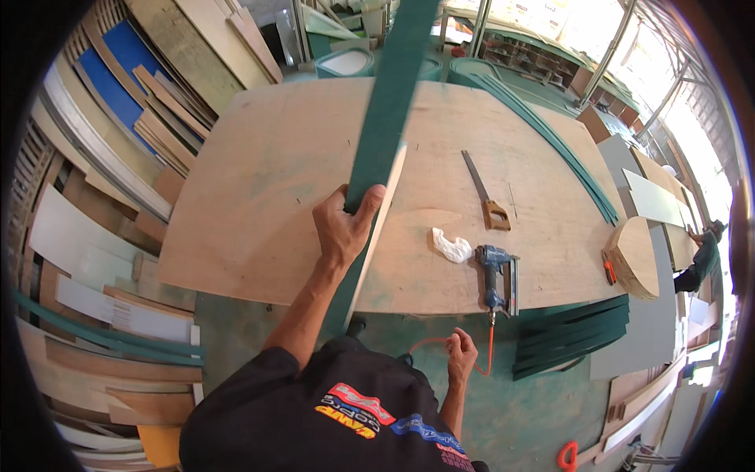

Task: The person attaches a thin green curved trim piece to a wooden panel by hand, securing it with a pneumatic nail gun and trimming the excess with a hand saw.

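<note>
My left hand [346, 224] is closed around a long green board [385, 118], its thumb over the face and fingers round the left edge. The board runs from near my body up past the top of the view, over a large plywood table [259, 173]. A pale wood edge [383, 216] shows along its right side. My right hand [462, 354] hangs low before the table's front edge, fingers curled together; anything in them is too small to make out. Nearest to it are an orange air hose [489, 354] and a blue staple gun [494, 275] lying on the table.
On the table lie a handsaw [481, 189], a crumpled white cloth [452, 245] and long green strips [558, 141]. A rounded wood stack [633, 256] stands at right, above a bundle of dark green strips [570, 334]. Boards [102, 236] lean along the left. Another person [700, 256] is at far right.
</note>
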### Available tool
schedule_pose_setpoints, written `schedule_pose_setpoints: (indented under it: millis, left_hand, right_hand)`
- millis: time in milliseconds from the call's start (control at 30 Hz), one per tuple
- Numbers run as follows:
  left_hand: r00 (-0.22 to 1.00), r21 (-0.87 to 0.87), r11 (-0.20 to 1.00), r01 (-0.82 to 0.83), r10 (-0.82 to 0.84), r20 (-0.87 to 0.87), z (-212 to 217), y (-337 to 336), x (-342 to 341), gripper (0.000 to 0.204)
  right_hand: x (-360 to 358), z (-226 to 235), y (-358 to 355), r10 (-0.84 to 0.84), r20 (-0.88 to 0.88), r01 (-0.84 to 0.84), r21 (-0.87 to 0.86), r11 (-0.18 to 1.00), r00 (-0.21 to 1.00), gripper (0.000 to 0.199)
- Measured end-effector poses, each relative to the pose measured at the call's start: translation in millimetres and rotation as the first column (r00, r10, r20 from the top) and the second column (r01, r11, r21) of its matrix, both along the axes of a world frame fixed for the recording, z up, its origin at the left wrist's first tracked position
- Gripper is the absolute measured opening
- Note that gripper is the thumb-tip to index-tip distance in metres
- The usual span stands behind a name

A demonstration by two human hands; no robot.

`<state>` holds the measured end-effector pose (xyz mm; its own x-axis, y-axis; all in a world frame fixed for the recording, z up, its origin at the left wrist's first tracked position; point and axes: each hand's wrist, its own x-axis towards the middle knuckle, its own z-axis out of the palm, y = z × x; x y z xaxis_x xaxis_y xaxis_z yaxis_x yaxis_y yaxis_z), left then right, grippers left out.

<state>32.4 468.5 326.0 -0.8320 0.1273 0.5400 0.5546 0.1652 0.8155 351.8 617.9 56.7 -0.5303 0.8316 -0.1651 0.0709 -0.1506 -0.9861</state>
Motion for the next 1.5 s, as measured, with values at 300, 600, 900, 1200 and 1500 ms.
schedule_pose_setpoints:
  millis: [300,600,900,1200,1500]
  left_hand:
    - [0.912,-0.495,0.862,0.108,-0.284,-0.296,-17.6,-39.1,56.2,0.061]
    - [0.832,-0.781,0.598,0.180,-0.516,-0.204,-136.0,-69.6,104.8,0.057]
    - [0.843,-0.765,0.594,0.248,-0.522,-0.133,-193.9,-71.3,123.8,0.057]
    - [0.804,-0.861,0.439,0.257,-0.591,-0.061,-221.6,-84.5,108.4,0.041]
    - [0.882,-0.919,0.356,0.171,-0.470,-0.018,-282.0,-124.7,123.8,0.034]
  right_hand:
    - [5.9,49.0,11.7,0.051,-0.131,-0.080,-0.224,0.971,0.990,0.040]
    - [-32.5,47.8,20.4,0.100,0.051,-0.102,0.047,0.994,0.994,0.055]
    - [-5.8,-25.0,116.9,-0.388,0.367,-0.125,0.843,0.524,0.846,0.048]
    - [-12.8,-27.9,191.8,-0.215,0.591,-0.422,0.744,0.518,0.777,0.059]
    - [-45.7,34.7,127.8,0.141,0.471,-0.401,0.515,0.757,0.871,0.059]
